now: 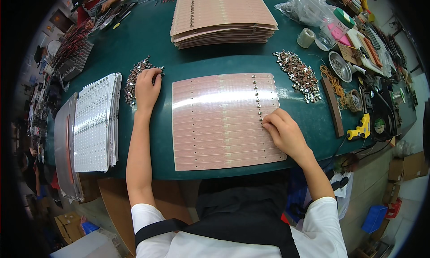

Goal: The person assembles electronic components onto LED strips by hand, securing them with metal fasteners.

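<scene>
A pinkish panel of strip circuit boards [215, 123] lies flat on the table in front of me. Small shiny metal clips [257, 95] sit in a column of holes near its right edge, from the top down to my fingers. My right hand [283, 130] is pinched at that column, touching the panel; whatever is between its fingertips is hidden. My left hand [148, 88] rests at the edge of a heap of loose metal clips [131, 84], fingers curled in and largely out of sight. A second heap of clips [298, 75] lies beyond the panel's right corner.
Stacked pink panels [224, 16] stand at the back. White perforated boards [95, 123] lie at the left. At the right are a tape roll [306, 38], metal bowl [340, 66], dark bar [332, 107] and yellow glue gun [359, 127]. Another person [96, 4] works at the far left.
</scene>
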`<state>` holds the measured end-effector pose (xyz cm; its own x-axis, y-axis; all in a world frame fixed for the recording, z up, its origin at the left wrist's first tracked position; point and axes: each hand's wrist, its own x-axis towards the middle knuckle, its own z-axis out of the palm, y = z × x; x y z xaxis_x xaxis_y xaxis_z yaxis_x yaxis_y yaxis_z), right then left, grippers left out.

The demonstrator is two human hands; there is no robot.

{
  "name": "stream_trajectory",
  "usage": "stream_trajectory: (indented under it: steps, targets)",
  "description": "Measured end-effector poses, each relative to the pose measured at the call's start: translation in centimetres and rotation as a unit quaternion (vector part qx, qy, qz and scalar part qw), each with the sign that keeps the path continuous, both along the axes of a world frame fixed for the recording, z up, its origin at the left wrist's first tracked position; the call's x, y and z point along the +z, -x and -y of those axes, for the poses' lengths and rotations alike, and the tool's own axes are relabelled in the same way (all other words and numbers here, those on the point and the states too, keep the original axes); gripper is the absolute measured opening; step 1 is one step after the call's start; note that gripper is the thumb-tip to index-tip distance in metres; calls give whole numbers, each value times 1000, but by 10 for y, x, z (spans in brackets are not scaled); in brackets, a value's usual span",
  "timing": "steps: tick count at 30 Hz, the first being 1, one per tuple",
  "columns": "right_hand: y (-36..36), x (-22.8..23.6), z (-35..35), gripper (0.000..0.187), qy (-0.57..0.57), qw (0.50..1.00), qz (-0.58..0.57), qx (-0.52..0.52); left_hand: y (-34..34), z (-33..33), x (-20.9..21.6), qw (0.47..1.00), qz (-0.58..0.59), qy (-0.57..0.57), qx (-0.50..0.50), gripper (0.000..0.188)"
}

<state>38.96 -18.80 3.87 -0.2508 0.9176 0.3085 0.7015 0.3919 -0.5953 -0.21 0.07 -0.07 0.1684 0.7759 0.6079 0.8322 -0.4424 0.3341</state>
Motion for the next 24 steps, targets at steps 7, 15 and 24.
stream_trajectory:
  steps: [7,15,24]
  targets:
    - [5,1,1,8,-28,996,85,20,-1,-2,0,1000,3,10,-1,12]
    - [-30,16,-26,12,40,999,-27,-26,3,-1,-2,1000,1,10,5,11]
    - [-89,-16,-60,11,-117,956,222,-150,-2,-1,0,1000,3,4,0,12]
